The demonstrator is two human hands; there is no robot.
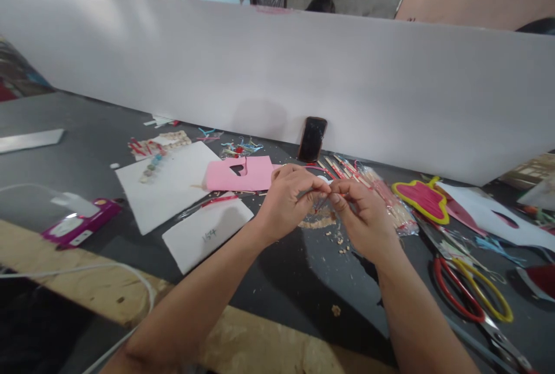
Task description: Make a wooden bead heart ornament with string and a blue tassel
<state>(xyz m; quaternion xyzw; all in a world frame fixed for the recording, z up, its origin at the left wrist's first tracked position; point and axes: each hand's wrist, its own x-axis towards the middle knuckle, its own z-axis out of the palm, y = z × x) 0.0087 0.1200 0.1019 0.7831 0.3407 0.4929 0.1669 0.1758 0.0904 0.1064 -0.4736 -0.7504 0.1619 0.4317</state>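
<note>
My left hand (289, 200) and my right hand (363, 212) meet above the middle of the dark table. Fingertips of both are pinched close together, the thumbs against the index fingers. What lies between them is too small and too covered to name; a thin strand seems to show just below. Under the hands lie small beige crumbs (340, 242) and a tan strip (318, 222). A pink sheet (255, 174) with a heart-shaped cut-out is just beyond my left hand. Beside my right hand is a plastic bag of wooden sticks (392, 203).
A phone (313, 139) leans on the white partition (277, 73). White boards (210, 229) and a purple power strip (82, 222) lie left. At right are scissors (459, 290) with red and yellow handles, and a pink shape with yellow edging (422, 200).
</note>
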